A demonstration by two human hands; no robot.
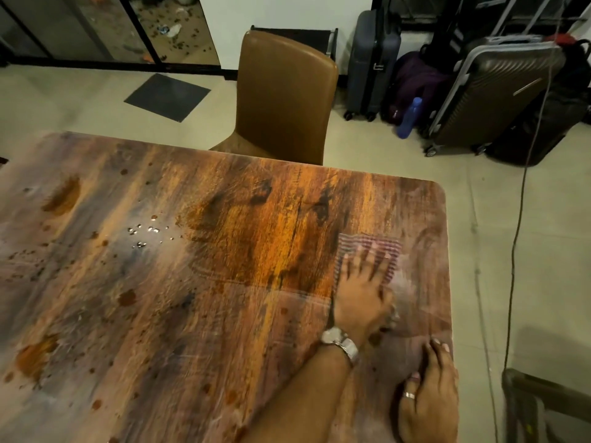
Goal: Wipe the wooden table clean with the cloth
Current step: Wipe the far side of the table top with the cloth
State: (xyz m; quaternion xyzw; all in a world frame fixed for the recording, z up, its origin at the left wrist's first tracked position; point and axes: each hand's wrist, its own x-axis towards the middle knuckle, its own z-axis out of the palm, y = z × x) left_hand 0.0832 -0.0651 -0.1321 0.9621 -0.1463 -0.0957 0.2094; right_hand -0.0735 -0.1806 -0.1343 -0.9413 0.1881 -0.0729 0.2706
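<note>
The wooden table [160, 314] fills the lower left of the view, with brown stains and specks across its left half and water droplets [148, 235] near the middle. A red-and-white striped cloth [388, 247] lies flat near the table's far right corner. My left hand [361, 292], with a watch on the wrist, presses down on the cloth with fingers spread; motion blur surrounds it. My right hand [428, 398], wearing a ring, rests palm down on the table's right edge and holds nothing.
A brown chair [284, 94] is pushed in at the table's far side. Suitcases [486, 91], bags and a blue bottle [409, 118] stand at the back right. A cable [518, 219] hangs down to the right of the table. Another chair frame [543, 407] is at bottom right.
</note>
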